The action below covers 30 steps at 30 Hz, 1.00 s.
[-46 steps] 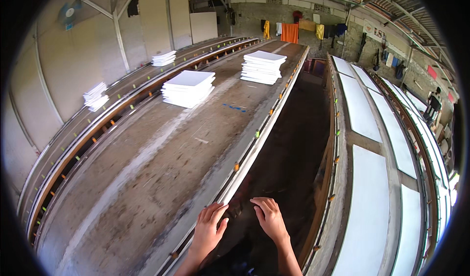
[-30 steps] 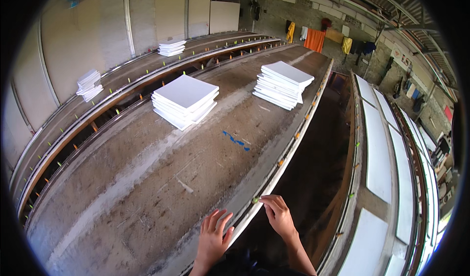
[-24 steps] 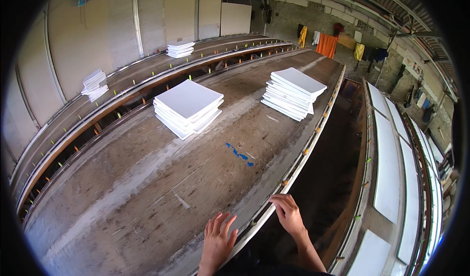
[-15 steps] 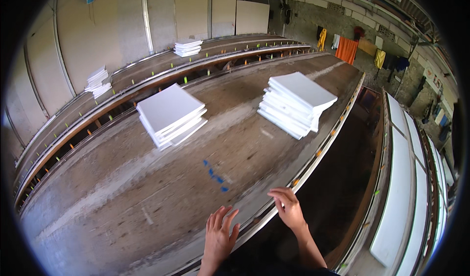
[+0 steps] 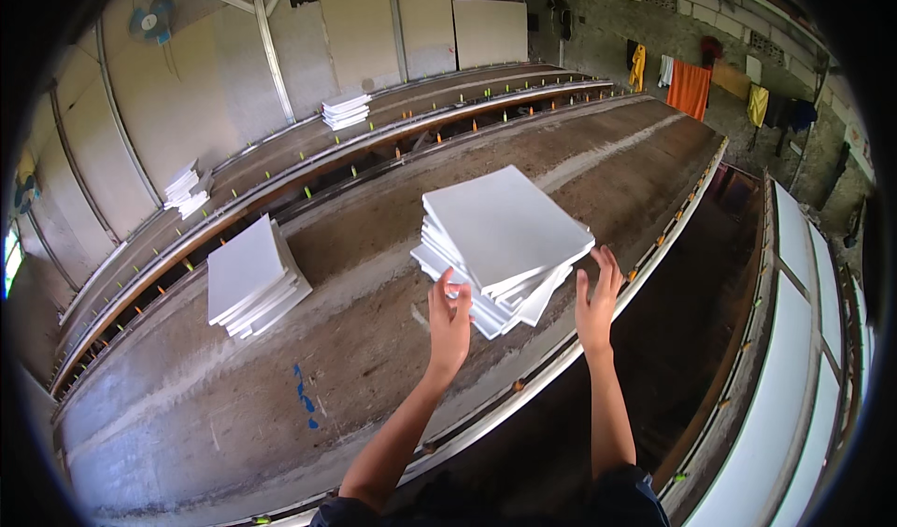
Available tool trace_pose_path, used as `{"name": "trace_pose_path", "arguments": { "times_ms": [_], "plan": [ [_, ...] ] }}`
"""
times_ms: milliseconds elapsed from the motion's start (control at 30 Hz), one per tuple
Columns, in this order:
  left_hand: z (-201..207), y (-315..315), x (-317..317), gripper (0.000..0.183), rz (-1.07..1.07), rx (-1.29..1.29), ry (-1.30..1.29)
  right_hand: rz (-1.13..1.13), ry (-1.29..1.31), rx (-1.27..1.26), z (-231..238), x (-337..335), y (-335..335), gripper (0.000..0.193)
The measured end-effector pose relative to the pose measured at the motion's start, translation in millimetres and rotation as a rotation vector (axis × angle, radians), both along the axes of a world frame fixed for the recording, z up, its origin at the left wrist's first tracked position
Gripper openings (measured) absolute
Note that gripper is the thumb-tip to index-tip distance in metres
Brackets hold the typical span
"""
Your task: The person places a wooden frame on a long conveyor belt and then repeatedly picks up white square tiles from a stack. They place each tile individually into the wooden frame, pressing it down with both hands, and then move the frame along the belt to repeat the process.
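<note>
A stack of white square panels (image 5: 509, 223) lies unevenly piled on the long brown table, its layers turned at different angles. My left hand (image 5: 450, 326) is at the near left side of this stack, fingers raised and apart; whether the fingertips touch the panels I cannot tell. Beside the stack's right corner, my right hand (image 5: 598, 303) has its fingers up and spread, with nothing in it. A second, lower stack of white panels (image 5: 248, 265) sits to the left on the same table.
Small orange and green pegs line the edges of the long table (image 5: 374, 377). Behind it runs another table with two small white stacks (image 5: 346, 111). A dark gap (image 5: 673, 340) lies on the right, then a rack of white sheets (image 5: 761, 415). Cloths (image 5: 689, 90) hang far back.
Both hands have reached forward from the table's near edge to either side of the right-hand stack. The view has shifted, so that stack appears closer and more central.
</note>
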State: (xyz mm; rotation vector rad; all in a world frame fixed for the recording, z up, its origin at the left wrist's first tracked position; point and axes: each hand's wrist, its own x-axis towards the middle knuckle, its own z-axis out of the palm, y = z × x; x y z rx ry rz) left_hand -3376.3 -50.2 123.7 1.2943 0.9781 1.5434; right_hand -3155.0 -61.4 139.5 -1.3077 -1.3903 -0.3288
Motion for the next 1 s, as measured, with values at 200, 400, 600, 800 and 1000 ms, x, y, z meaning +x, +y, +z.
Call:
{"name": "trace_pose_path", "arguments": {
  "times_ms": [200, 400, 600, 800, 1000],
  "plan": [
    [16, 45, 38, 0.059, 0.194, -0.238, -0.015, 0.056, 0.103, -0.201, -3, 32, 61, 0.047],
    [30, 38, 34, 0.057, 0.135, -0.353, -0.115, 0.052, 0.085, -0.165, 2, 32, 60, 0.054],
    [31, 33, 28, 0.052, 0.052, -0.315, 0.014, 0.123, 0.181, -0.152, -4, 30, 61, 0.055],
    [17, 15, -21, 0.044, 0.15, -0.209, -0.247, 0.376, 0.291, -0.103, 10, -14, 46, 0.06],
    [50, -99, -143, 0.053, 0.331, -0.01, 0.18, 1.026, 0.73, -0.52, 41, -104, -13, 0.075]
  ]
}}
